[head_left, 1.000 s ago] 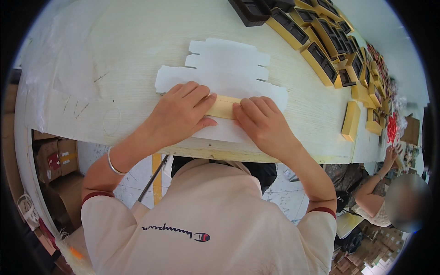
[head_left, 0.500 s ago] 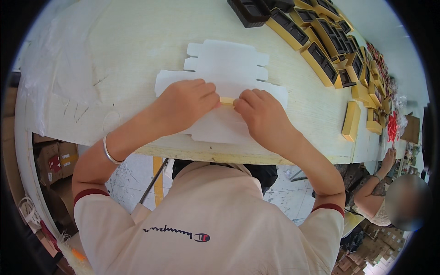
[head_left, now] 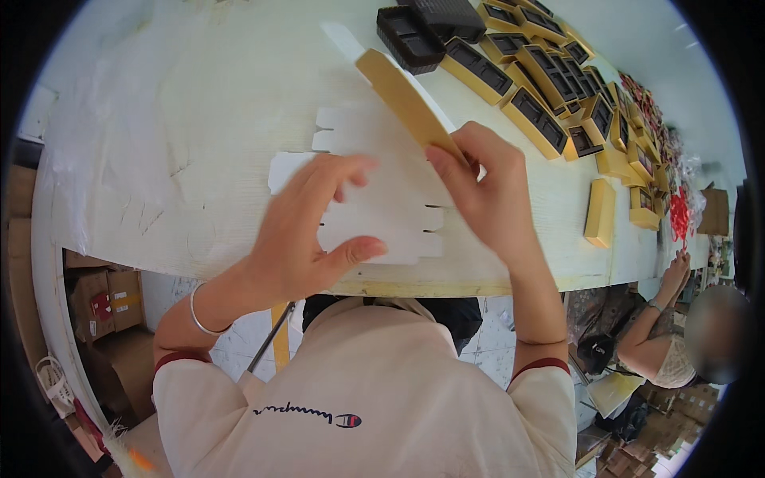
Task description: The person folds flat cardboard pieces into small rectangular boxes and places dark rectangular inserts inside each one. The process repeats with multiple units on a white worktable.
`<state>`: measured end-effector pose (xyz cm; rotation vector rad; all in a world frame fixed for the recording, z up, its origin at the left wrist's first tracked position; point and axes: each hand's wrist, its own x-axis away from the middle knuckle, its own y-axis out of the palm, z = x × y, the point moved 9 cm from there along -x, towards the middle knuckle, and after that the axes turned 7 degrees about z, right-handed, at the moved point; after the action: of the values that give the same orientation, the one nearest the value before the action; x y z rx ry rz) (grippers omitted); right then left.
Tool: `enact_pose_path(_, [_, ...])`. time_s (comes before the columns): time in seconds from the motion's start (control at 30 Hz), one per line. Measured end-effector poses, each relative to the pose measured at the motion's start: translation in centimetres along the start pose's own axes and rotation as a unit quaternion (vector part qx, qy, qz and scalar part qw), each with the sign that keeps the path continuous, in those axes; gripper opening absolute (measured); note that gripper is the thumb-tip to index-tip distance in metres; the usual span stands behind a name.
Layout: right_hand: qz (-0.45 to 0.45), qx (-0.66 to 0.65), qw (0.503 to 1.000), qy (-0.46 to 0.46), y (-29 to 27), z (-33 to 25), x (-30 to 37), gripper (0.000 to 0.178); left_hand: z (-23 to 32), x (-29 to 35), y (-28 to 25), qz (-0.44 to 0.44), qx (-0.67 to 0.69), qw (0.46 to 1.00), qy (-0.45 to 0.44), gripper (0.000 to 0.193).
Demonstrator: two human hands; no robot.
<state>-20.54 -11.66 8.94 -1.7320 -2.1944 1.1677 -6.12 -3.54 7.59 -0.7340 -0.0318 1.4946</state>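
My right hand (head_left: 490, 191) grips a gold cardboard box piece (head_left: 406, 99) between thumb and fingers near its closer end. The piece is tilted up off the table and slants away to the far left. Its white inner side shows along the right edge, and a blurred white flap juts from the far end. My left hand (head_left: 299, 227) is open, thumb and fingers spread, holding nothing. Under and between both hands lies a flat white box blank (head_left: 378, 211) with slotted flaps. My left hand and the gold piece hide parts of it.
Gold boxes with black inserts (head_left: 538, 119) crowd the far right. Black plastic trays (head_left: 410, 40) lie at the far middle. A closed gold box (head_left: 600, 213) stands nearer at right. Clear plastic film (head_left: 103, 159) covers the left. Another person's hand (head_left: 676, 275) works at far right.
My right hand has lifted the gold-sided box piece up and away from the table. My left hand has let go and opened, drawing slightly toward me. Another white blank now shows below.
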Motion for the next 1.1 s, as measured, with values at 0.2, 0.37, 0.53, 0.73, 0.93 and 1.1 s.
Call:
enact_pose_path(0.2, [-0.114, 0.005, 0.968, -0.223, 4.4, -6.0, 5.2, 0.034, -5.9, 0.2, 2.5, 0.003, 0.232, 0.927, -0.294, 0.042])
enact_pose_path(0.37, [-0.030, 0.155, 0.918, -0.364, -1.3, -5.8, 6.7, 0.046, -7.9, -1.6, -0.1, -0.155, 0.125, 0.923, -0.330, 0.040])
enact_pose_path(0.53, [-0.052, 0.208, 0.859, -0.464, 0.0, -4.1, 9.4, 0.028, -7.8, -3.5, 2.7, -0.335, 0.017, 0.898, -0.284, 0.044])
enact_pose_path(0.73, [-0.188, 0.061, 0.949, -0.247, 3.2, 1.3, 4.8, 0.004, -4.6, -6.6, 2.8, -0.101, -0.315, 0.942, 0.059, 0.047])
enact_pose_path(0.93, [-0.244, -0.068, 0.966, 0.059, 6.7, 6.0, 2.6, 0.009, -0.9, -0.7, 4.1, -0.148, -0.274, 0.940, 0.139, 0.041])
enact_pose_path(1.1, [-0.271, -0.036, 0.954, 0.125, 6.4, 5.4, 2.4, 0.023, -1.7, 1.4, 4.8, -0.089, -0.306, 0.922, 0.220, 0.037])
